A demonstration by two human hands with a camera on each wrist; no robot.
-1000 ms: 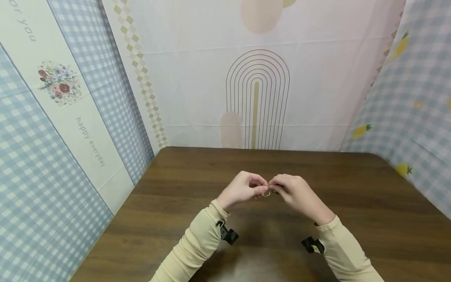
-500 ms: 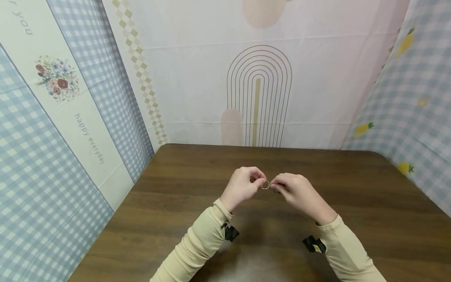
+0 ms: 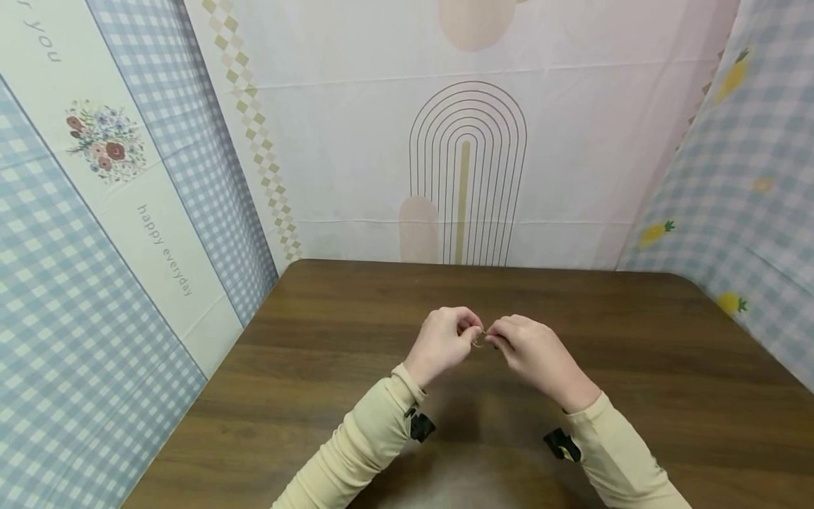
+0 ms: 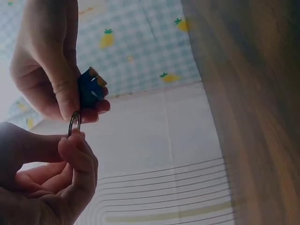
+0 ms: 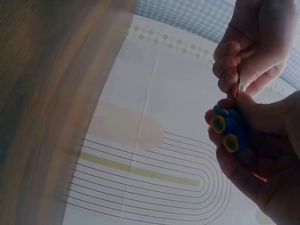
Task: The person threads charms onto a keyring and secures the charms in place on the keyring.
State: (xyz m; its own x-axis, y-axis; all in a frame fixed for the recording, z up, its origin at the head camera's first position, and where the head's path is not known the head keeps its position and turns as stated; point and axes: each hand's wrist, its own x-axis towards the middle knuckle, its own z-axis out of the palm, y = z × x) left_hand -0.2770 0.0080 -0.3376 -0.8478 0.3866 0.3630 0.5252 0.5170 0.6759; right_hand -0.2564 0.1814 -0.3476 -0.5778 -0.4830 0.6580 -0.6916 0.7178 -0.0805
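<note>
The left hand (image 3: 441, 346) has a narrow grip: thumb and fingertips pinch one end of a thin metal ring (image 4: 74, 123). The right hand (image 3: 537, 357) has its grip closed around a small blue figure (image 5: 236, 133) with two round, orange-rimmed ends facing outward. The ring spans the short gap between the hands, and its opposite end meets the tip of the right thumb; the fingers hide whether it joins the figure. Both items are held above the bench (image 3: 305, 396), between its left and right edges and in from the far edge, apart from the surface. Behind the hands, each forearm is covered by a cream sleeve (image 3: 356, 431), with a black mount (image 3: 562, 445) at each wrist. The bench has a dark wood-grain top and rounded far corners. Beyond the far edge hangs a white cloth (image 3: 343, 155) printed with nested arches. Along the left edge hangs a blue-and-white checked cloth (image 3: 70, 247) with a flower print and the words "happy everyday". Beyond the far right corner hangs a checked cloth with pineapples (image 3: 718, 212).
</note>
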